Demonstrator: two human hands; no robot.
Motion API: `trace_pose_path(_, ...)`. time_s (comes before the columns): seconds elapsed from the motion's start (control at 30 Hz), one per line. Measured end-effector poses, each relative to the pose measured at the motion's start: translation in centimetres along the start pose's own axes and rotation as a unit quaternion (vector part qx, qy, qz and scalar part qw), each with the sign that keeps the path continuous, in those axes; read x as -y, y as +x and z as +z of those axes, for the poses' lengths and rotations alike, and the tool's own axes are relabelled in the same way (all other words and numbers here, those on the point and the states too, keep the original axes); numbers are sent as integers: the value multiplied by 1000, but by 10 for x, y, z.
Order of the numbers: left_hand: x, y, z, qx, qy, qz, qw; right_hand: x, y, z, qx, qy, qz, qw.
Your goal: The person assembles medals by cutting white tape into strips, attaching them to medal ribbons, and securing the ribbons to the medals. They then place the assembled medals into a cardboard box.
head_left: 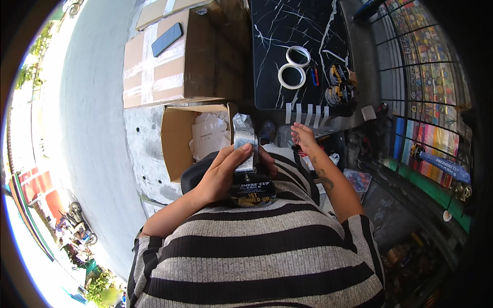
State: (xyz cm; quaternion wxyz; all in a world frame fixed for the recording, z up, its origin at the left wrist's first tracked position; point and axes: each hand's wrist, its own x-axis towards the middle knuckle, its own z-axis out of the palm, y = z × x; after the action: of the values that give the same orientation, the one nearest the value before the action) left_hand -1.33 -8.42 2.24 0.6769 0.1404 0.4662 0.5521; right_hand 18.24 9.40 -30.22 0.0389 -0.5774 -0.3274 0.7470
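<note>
My left hand (226, 167) is closed around a black award plaque (251, 192) with gold and white print, held against my striped shirt. Its upper part is covered by shiny, crinkled clear plastic wrap (245, 136), and my thumb presses on this. My right hand (304, 136) reaches forward to the table's near edge, its fingers partly curled and slightly apart. Its fingertips are at the lower end of a tape strip (298, 113), one of several pale strips hanging in a row from that edge. Whether they touch it I cannot tell.
On the black marbled table (272, 31) lie two tape rolls (291, 76), a cutter (315, 76) and black-and-gold plaques (340, 95). An opened carton (174, 143) holds white pieces. A phone (167, 40) rests on a larger closed carton (138, 66). A wire rack (416, 66) stands at right.
</note>
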Motion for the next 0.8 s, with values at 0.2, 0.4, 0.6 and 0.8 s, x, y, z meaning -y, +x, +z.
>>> trace_pose_path(0.2, 0, -2, -3, -14, -15, 0, 1000, -10, 41, 25, 0, 5, 28, 1000)
trace_pose_path(0.4, 0, -4, -4, -9, -11, 0, 1000, -8, 34, 30, -60, 16, -2, 998)
trace_pose_path(0.6, 4, 1, -5, 23, -41, 15, 999, 49, -11, 46, -38, 85, 22, 995)
trace_pose_path(0.8, 2, 6, -2, 38, -8, 44, 998, 178, -188, 67, 345, 112, -73, 929)
